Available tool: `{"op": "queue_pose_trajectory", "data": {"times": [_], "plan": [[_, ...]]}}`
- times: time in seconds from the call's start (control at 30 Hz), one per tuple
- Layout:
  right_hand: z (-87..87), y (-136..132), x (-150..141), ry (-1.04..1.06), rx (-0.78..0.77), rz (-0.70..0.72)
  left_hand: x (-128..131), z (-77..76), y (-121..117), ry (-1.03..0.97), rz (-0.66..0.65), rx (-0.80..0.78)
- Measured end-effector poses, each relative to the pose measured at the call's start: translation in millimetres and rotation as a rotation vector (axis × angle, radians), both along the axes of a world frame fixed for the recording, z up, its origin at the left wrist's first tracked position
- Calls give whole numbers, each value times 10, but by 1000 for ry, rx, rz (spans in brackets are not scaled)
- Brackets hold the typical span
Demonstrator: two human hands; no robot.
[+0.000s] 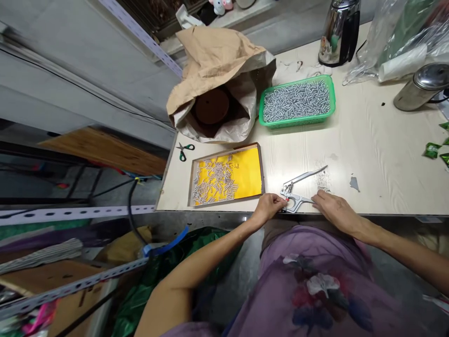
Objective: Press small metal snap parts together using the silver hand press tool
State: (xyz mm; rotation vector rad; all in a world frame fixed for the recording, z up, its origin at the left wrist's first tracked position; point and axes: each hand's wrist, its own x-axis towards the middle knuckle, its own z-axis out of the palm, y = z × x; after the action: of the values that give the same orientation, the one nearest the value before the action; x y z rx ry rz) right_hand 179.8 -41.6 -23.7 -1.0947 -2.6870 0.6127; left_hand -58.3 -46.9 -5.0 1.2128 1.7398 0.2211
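Grey metal hand pliers lie at the table's front edge, their two handles spread wide and a spring between them. My right hand holds the end of the lower handle, fingers closed over it. At the jaw end, my left hand is closed in a pinch beside a small red part. What sits between those fingertips is too small to make out. Left of my left hand is a shallow tray lined in yellow, with many small silvery metal pins heaped toward its left side.
A green basket full of similar small metal pieces stands farther back. Beside it is an open brown paper sack. Green-handled scissors lie at the left. A steel kettle, a lidded metal pot and plastic bags occupy the back right.
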Motion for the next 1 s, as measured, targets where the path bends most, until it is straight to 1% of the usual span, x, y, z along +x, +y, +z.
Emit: {"op": "queue_pose_trajectory", "data": {"times": [0.07,0.2,0.33,0.4,0.47,0.53,0.67,0.8,1.0], "plan": [[-6,-3,-2,2,0,-1,-9,0,12,3,-1,-47],[11,-11,-19,-18,-12,-12,-12,-25,-10,-63,43,-122],[84,9,-9,-43,-48,1,-4,-51,-48,-98,92,-115],[104,64,11,-32,-23,7,0,-58,-59,-107,104,-107],[81,157,26,-32,54,-21,4,-57,-66,-107,114,-100],[17,269,25,-58,136,-49,12,-49,-71,-93,130,-92],[-102,436,-32,-112,184,-12,33,-17,-77,-66,158,-101],[-86,450,-77,-124,171,-19,40,-2,-85,-70,170,-106],[-88,375,-13,-80,182,-81,31,-28,-104,-98,191,-93]]}}
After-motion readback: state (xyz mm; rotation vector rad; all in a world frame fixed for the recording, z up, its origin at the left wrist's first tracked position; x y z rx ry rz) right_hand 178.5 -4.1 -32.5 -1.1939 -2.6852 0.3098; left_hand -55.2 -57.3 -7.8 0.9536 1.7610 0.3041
